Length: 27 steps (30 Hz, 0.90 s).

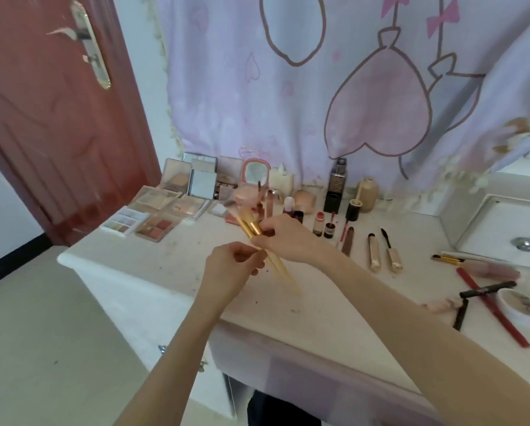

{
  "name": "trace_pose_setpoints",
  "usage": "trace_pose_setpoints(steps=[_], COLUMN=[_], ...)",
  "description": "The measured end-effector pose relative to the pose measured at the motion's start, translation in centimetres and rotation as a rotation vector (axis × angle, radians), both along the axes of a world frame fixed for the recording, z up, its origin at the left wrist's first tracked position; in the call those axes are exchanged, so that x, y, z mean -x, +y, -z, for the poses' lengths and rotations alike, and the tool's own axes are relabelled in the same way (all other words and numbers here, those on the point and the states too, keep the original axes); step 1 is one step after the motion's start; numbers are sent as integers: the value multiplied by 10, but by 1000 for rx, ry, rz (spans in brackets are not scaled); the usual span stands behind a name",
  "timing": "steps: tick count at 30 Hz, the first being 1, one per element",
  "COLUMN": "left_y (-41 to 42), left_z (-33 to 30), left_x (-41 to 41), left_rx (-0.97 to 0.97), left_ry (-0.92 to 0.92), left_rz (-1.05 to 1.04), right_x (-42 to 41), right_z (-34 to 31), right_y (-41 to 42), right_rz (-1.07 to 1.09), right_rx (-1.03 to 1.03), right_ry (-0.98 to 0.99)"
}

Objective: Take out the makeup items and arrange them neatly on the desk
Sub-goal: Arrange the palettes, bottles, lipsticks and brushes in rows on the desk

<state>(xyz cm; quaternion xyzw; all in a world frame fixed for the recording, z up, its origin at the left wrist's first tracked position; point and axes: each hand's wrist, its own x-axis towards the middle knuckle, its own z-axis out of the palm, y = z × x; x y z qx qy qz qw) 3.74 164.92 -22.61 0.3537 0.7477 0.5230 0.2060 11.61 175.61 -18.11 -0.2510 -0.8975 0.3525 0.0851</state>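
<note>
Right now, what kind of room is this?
Probably a bedroom with a makeup desk: open palettes lined up, a pink mirror, a heart curtain and a door.

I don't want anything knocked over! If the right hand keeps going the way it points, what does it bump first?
Probably the eyeshadow palettes: the right hand, gripping gold brushes, points left. Depth is unclear.

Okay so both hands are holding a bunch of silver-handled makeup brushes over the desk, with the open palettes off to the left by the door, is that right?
Not quite: the makeup brushes have gold handles, not silver, as the head view shows. The rest holds: the left hand and right hand both grip them over the desk, with the open palettes at the left by the door.
</note>
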Motion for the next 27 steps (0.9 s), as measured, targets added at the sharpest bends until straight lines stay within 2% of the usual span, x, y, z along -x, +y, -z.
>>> trace_pose_setpoints(steps=[2,6,12,16,23,27], left_y=[-16,-40,-43,-43,-41,-39], left_z=[8,28,44,47,44,44], left_x=[20,52,60,63,73,72], left_rx=[97,110,65,30,53,107], left_ry=[184,464,712,770,900,901], left_rz=[-86,-192,-194,-174,17,4], right_x=[32,82,113,117,112,108], right_z=[6,21,32,38,41,43], right_y=[-8,-18,-11,-1,4,5], right_rz=[-79,-149,-102,-70,-14,-13], right_rx=[-57,-89,-117,-154,-39,15], right_ry=[-147,-281,-215,-179,-34,-1])
